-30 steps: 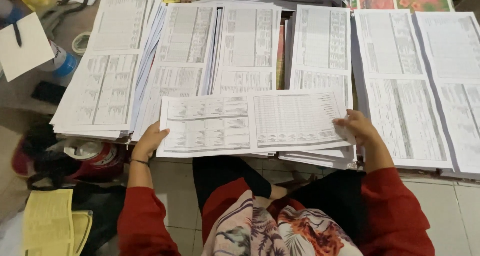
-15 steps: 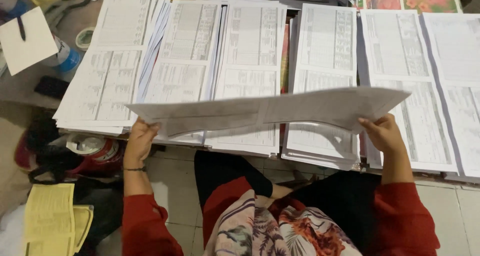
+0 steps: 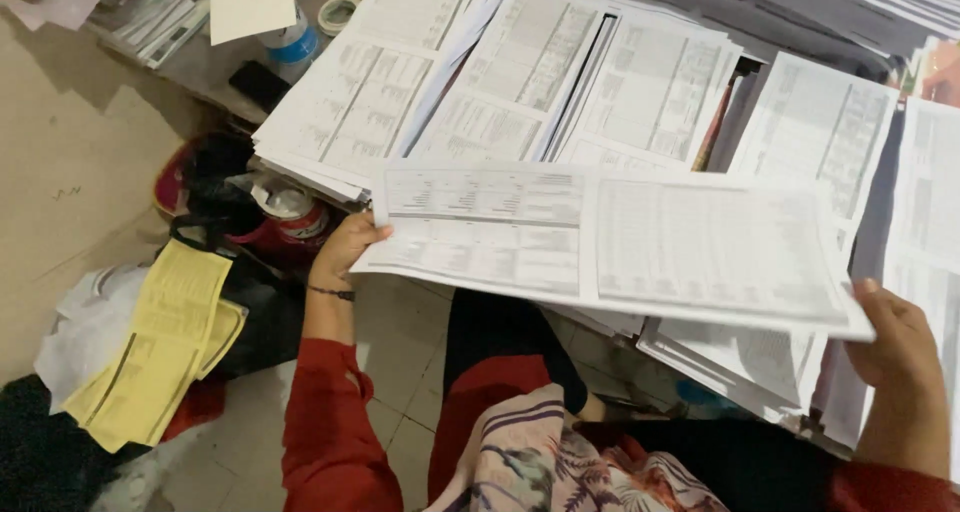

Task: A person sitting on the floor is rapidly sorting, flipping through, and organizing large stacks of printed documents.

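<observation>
Two hands carry one wide printed sheet (image 3: pixel 610 247) above the paper stacks (image 3: pixel 520 92); left hand (image 3: pixel 345 252) pinches its left edge, right hand (image 3: pixel 895 337) grips its right corner; mid-transfer, needing level, even support.

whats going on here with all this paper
A person in red sleeves, seated on a tiled floor, holds a wide printed sheet of tables by its two ends, left hand on one edge and right hand on the other. It is lifted above rows of similar printed stacks. Yellow forms lie on the floor at the person's left.
</observation>
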